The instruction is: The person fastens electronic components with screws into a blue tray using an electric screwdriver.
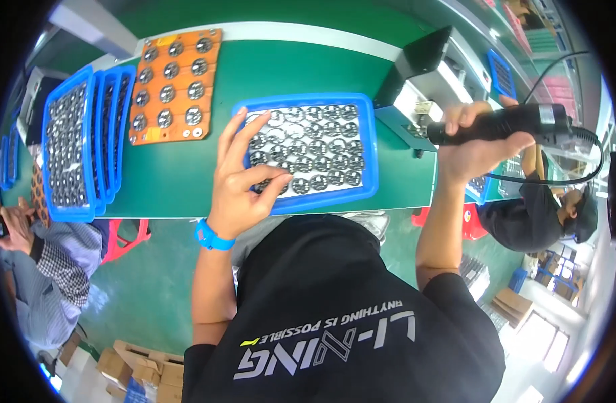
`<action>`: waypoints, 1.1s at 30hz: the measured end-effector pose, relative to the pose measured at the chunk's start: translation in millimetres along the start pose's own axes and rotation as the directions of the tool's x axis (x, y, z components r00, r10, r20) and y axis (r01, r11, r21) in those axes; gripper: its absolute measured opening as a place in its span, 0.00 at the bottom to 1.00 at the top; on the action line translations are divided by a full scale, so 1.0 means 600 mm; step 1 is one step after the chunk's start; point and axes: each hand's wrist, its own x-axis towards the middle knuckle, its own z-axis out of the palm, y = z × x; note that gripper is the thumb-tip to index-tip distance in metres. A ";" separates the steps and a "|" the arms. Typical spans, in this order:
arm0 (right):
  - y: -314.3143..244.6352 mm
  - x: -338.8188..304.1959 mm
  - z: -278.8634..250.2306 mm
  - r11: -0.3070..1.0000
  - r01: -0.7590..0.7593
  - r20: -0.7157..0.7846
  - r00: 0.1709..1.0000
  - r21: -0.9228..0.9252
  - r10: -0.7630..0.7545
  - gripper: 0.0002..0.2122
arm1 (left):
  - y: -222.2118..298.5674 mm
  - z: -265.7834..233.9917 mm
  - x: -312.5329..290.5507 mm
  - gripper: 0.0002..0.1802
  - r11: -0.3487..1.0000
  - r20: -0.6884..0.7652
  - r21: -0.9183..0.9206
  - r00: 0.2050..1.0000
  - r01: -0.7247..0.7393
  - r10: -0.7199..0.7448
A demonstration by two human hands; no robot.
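A blue tray [367, 144] lined with white holds several small round dark parts on the green table. My left hand [241, 178] rests over the tray's near left corner, thumb and forefinger pinched on one round part [264, 186]. My right hand [472, 144] is raised to the right of the tray, closed around a black corded power screwdriver [516, 123] held level, its tip pointing left toward a black and white machine [422, 80].
An orange fixture plate [173, 87] with round parts lies at the back left. Several blue trays [69, 148] stand stacked at the left table end. Other people sit at the left edge [39, 269] and the right [550, 215]. Cardboard boxes [137, 366] lie on the floor.
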 end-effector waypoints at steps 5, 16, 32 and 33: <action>0.013 -0.083 0.073 0.927 -0.071 0.203 0.979 0.369 -0.005 0.38 | -0.005 -0.002 -0.001 0.04 0.999 0.002 -0.031 1.000 -0.007 0.007; 0.076 -0.183 0.163 0.919 -0.101 0.434 0.897 0.381 -0.082 0.43 | -0.014 -0.005 -0.008 0.06 0.996 -0.019 -0.086 1.000 -0.009 0.007; 0.083 -0.198 0.157 0.925 -0.041 0.545 0.818 0.377 -0.186 0.41 | -0.020 -0.008 -0.014 0.06 0.996 -0.033 -0.085 0.999 -0.027 0.025; 0.083 -0.200 0.158 0.928 -0.035 0.531 0.827 0.371 -0.181 0.41 | -0.020 -0.008 -0.014 0.06 0.996 -0.034 -0.085 0.999 -0.025 0.022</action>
